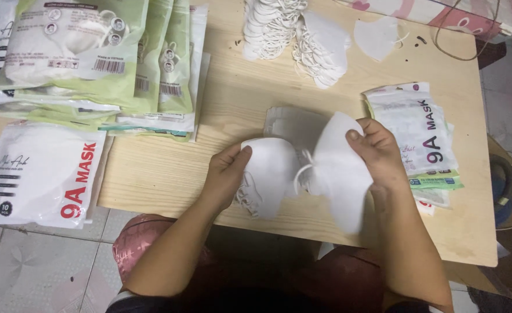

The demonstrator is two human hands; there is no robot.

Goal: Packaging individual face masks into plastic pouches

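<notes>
My left hand grips a small stack of white face masks by its left edge, ear loops hanging below. My right hand pinches another white face mask at its upper right corner, thumb on top. The two sets of masks touch in the middle, just above the front edge of the pale wooden table. Behind them a flat white pouch lies on the table.
Filled green-and-white mask packs are piled at the back left. One white pack overhangs the left edge. Loose white masks are heaped at the back. A pile of empty printed pouches lies at the right. Tiled floor shows below.
</notes>
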